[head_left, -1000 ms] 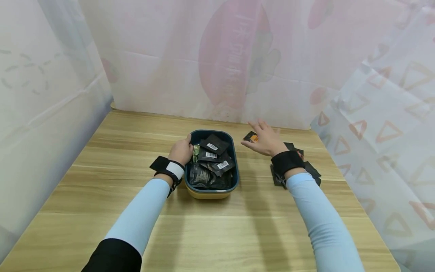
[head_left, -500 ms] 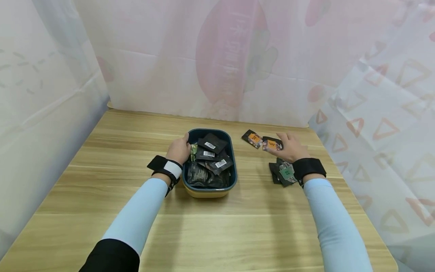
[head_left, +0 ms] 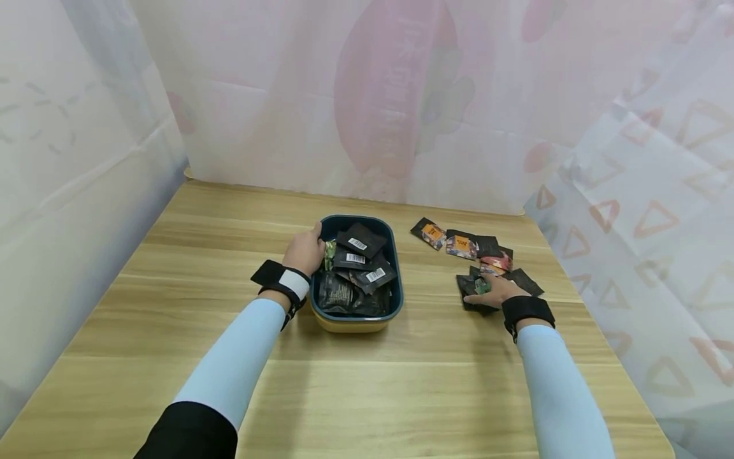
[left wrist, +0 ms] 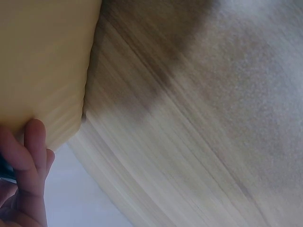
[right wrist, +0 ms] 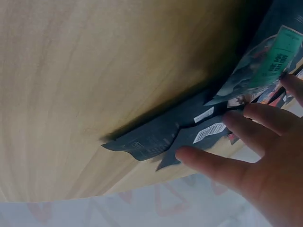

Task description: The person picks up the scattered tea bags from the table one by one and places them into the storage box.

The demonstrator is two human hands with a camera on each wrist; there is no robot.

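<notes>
Right hand [head_left: 497, 290], fingers spread flat, rests on the loose black sachets [head_left: 487, 264] at 3 o'clock of the bin. Left hand [head_left: 304, 250] grips the blue-rimmed yellow bin [head_left: 398, 280] at its 9 o'clock wall. Bin looks roughly full; several sachets are still out. Wooden table [head_left: 367, 389], translucent patterned curtains [head_left: 631, 159] behind.

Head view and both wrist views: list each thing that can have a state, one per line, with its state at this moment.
Container: upright, no lid, stuffed with dark packets.
Packets in container: piled loosely, barcodes up.
Loose packets: scattered flat on the table, some overlapping.
Left hand: grips the container's left rim.
Right hand: fingers spread, touching the nearest loose packets.
Green-label packet: under the right fingertips.
</notes>
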